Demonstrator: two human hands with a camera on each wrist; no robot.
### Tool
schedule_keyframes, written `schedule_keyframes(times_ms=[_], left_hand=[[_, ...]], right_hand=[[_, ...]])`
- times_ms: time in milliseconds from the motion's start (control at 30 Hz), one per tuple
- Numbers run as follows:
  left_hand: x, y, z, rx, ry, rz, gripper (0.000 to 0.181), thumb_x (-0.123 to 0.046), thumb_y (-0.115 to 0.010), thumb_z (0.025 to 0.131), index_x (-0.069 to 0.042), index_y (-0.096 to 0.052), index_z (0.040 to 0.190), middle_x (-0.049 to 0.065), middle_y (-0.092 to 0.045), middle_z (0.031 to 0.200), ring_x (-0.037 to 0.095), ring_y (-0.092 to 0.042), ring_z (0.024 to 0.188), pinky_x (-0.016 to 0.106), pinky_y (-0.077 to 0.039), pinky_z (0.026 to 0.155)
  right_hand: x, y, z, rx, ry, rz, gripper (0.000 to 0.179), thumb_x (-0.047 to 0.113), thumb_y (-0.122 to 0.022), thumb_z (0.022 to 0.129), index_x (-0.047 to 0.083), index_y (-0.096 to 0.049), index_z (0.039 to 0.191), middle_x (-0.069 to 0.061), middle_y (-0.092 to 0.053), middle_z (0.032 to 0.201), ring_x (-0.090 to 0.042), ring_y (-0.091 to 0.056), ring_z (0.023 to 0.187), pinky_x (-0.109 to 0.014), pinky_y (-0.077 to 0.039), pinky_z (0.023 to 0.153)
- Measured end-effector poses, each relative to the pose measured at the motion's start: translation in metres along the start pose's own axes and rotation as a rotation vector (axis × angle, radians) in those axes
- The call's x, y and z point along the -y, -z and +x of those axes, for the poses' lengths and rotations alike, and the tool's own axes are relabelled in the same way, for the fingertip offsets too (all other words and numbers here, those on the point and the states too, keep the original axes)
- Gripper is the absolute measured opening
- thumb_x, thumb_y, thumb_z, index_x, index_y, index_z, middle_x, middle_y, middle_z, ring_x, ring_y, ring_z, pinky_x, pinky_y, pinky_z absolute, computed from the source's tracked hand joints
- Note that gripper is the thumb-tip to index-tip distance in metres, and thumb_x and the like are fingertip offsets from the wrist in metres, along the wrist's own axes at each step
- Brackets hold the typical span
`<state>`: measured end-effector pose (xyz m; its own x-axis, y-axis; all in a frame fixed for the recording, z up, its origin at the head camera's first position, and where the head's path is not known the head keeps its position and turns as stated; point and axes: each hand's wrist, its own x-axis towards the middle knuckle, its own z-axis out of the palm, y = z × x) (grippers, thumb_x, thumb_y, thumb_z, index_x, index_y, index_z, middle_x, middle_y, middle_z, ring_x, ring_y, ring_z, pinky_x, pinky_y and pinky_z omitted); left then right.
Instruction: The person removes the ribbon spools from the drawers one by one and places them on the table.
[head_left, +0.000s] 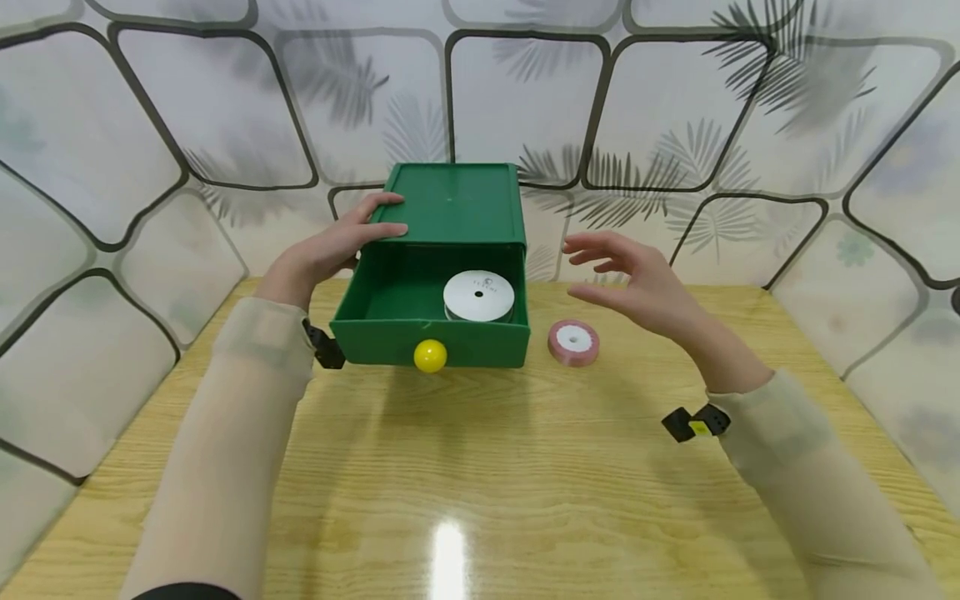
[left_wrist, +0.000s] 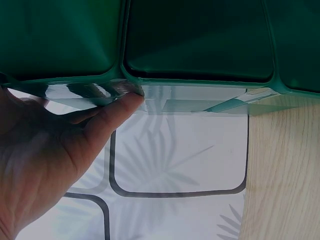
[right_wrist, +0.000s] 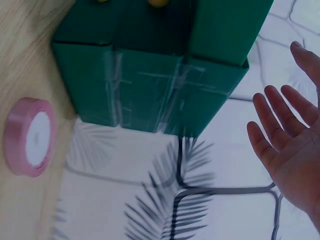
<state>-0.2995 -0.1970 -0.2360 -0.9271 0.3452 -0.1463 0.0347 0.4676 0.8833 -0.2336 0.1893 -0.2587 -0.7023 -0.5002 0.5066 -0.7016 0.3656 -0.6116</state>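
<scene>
A green drawer box (head_left: 457, 204) stands on the table with its top drawer (head_left: 390, 292) pulled out, a yellow knob (head_left: 431, 356) on the front. Inside the drawer, toward its right side, lies a spool (head_left: 478, 296) with a white printed face. My left hand (head_left: 330, 250) rests on the box's upper left edge, fingers fairly straight over the top. In the left wrist view its thumb (left_wrist: 112, 115) touches the green edge. To the right of the box, my right hand (head_left: 637, 283) hovers with fingers spread and nothing held. Below it, a pink ribbon roll (head_left: 573, 342) lies flat on the table.
The light wooden table (head_left: 480, 467) extends toward me in front of the box. A patterned backdrop (head_left: 525, 100) with dark outlines and leaf prints rises behind and at both sides. Below the pulled-out drawer, the right wrist view shows lower tiers of the box (right_wrist: 145, 90).
</scene>
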Motion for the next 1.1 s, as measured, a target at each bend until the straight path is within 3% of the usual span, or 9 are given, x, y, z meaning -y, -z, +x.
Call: schedule_keyframes(times_ms=[333,600,833,1100], left_hand=[[-0.001,0.002,0.001,0.005,0.003,-0.001,0.071,-0.044,-0.055,0.097,-0.033,-0.014,0.154,0.003,0.003,0.161,0.036,-0.015,0.142,0.061,-0.023,0.106],[0.000,0.002,0.001,0.011,0.006,-0.016,0.072,-0.044,-0.055,0.097,-0.032,-0.013,0.154,0.005,0.002,0.161,0.037,-0.019,0.140,0.060,-0.025,0.105],[0.000,0.001,0.001,0.015,-0.001,-0.026,0.071,-0.044,-0.054,0.097,-0.032,-0.014,0.154,0.005,0.000,0.160,0.038,-0.023,0.138,0.061,-0.028,0.104],[-0.001,0.000,0.000,0.014,0.001,-0.016,0.071,-0.044,-0.054,0.097,-0.031,-0.013,0.154,0.005,0.001,0.161,0.037,-0.021,0.140,0.060,-0.026,0.105]], right_hand=[[0.031,-0.016,0.037,0.133,0.093,-0.055,0.046,0.006,-0.078,0.082,0.002,-0.061,0.125,-0.010,-0.063,0.118,-0.019,-0.058,0.106,-0.041,-0.045,0.090],[0.049,-0.037,0.062,0.283,0.130,-0.089,0.044,0.011,-0.079,0.083,0.002,-0.062,0.123,-0.008,-0.063,0.121,-0.024,-0.058,0.105,-0.045,-0.043,0.092],[0.052,-0.053,0.075,0.434,0.029,-0.129,0.045,0.015,-0.077,0.086,0.005,-0.060,0.126,-0.007,-0.062,0.120,-0.019,-0.058,0.103,-0.039,-0.042,0.094],[0.052,-0.062,0.080,0.498,-0.039,-0.172,0.042,0.016,-0.077,0.085,0.007,-0.062,0.124,-0.002,-0.062,0.111,-0.014,-0.059,0.095,-0.032,-0.046,0.085]])
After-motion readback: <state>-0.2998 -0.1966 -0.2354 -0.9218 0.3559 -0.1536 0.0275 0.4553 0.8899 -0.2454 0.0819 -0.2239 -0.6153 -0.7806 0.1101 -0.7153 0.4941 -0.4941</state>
